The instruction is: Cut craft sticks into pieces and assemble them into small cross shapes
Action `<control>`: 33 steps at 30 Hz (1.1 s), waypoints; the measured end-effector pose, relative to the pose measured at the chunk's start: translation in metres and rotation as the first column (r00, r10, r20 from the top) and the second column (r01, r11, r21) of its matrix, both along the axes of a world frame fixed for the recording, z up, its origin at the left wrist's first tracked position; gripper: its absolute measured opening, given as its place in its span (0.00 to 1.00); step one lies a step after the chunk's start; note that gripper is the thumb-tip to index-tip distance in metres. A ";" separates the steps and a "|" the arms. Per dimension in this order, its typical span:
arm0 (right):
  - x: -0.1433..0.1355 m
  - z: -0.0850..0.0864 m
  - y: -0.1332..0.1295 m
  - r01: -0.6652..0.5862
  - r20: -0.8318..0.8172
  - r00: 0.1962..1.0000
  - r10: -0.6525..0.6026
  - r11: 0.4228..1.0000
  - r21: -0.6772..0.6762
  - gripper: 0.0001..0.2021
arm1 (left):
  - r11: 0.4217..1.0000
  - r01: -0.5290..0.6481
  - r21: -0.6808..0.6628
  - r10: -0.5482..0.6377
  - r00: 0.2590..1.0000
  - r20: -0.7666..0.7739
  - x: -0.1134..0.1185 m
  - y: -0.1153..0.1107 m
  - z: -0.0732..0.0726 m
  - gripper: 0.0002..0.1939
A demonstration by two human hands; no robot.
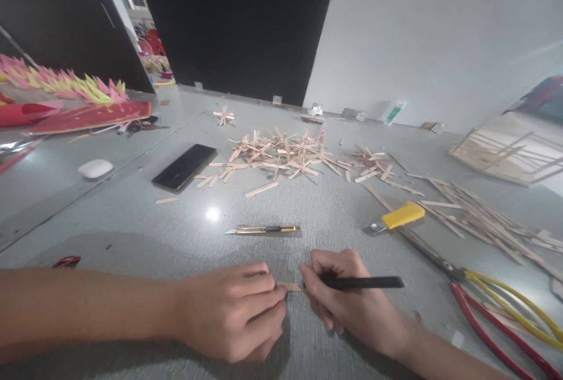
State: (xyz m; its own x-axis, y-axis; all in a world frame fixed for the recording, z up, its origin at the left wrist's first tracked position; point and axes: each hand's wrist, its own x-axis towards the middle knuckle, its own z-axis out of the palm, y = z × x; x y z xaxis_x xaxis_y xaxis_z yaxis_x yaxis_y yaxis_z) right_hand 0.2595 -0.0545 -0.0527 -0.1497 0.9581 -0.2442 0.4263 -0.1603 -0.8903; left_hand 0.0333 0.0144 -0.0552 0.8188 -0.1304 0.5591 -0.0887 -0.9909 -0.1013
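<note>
My left hand (241, 312) lies low on the table, its fingers pressed together on a short, thin wooden strip (294, 287). From the right, my right hand (352, 301) pinches a slim black pen (372, 282) over the other end of that strip. The pen's tip is hidden behind the fingers. Just beyond the hands lies a gold-and-black pen-shaped tool (266, 229) with a pointed end. A yellow utility knife (402, 216) rests farther to the right. Beside my right forearm are snips with red and yellow handles (457, 274).
A loose pile of small wooden pieces (281, 154) spreads across the middle. Longer wooden strips (484, 216) lie at the right. A phone (185, 167) and a white case (95, 169) sit left. Pink and yellow paper decoration (65, 81) stands far left; a wooden frame (505, 154) far right.
</note>
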 end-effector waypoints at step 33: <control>-0.002 0.003 0.001 -0.018 -0.001 1.000 0.019 0.994 0.106 0.23 | 1.000 0.015 -0.028 -0.014 1.000 0.023 0.001 -0.001 0.003 0.07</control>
State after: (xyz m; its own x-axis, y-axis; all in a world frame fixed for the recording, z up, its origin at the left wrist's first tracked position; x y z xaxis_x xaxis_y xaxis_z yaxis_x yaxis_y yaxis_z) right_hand 0.2574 -0.0536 -0.0494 -0.1681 0.9756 -0.1409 0.4265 -0.0569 -0.9027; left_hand 0.0346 0.0139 -0.0519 0.8039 -0.1265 0.5811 -0.1011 -0.9920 -0.0760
